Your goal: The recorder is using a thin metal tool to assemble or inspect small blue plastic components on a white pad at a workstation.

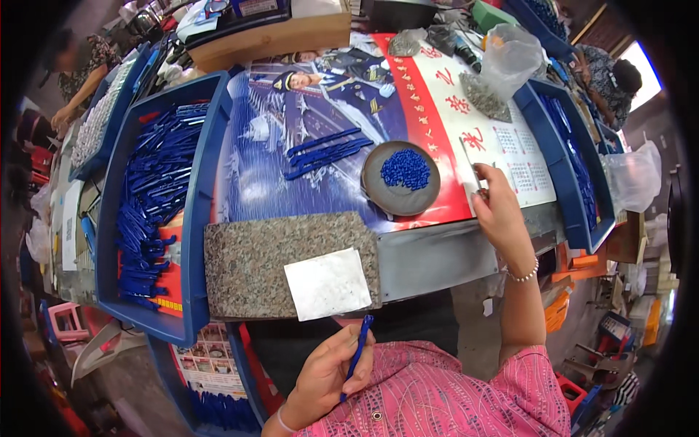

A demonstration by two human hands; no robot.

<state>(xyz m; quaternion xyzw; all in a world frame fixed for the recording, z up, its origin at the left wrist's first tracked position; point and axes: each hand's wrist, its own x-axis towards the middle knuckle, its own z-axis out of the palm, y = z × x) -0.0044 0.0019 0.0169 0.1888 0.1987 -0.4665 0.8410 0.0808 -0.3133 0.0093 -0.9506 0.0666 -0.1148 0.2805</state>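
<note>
Low in front of my pink shirt, my left hand (332,370) is closed around a slim dark blue plastic piece (357,357), tilted upright with its knobbed end on top. My right hand (500,211) is over the table's front edge, fingers pinched on a thin pale, metal-looking tool (473,166); its exact kind is unclear. To its left stands a round grey dish (375,197) holding a pile of small blue bead-like parts (405,170). Several long blue pieces (325,151) lie together on the poster beyond. A white paper sheet (328,284) rests on a speckled stone slab (240,258) between my hands.
A blue tray (196,240) full of slim blue pieces stands left; another blue tray (593,233) is at right. A lower tray (164,371) sits near the floor. Clear plastic bags (513,54) lie at the back right. Two people work at far left and far right.
</note>
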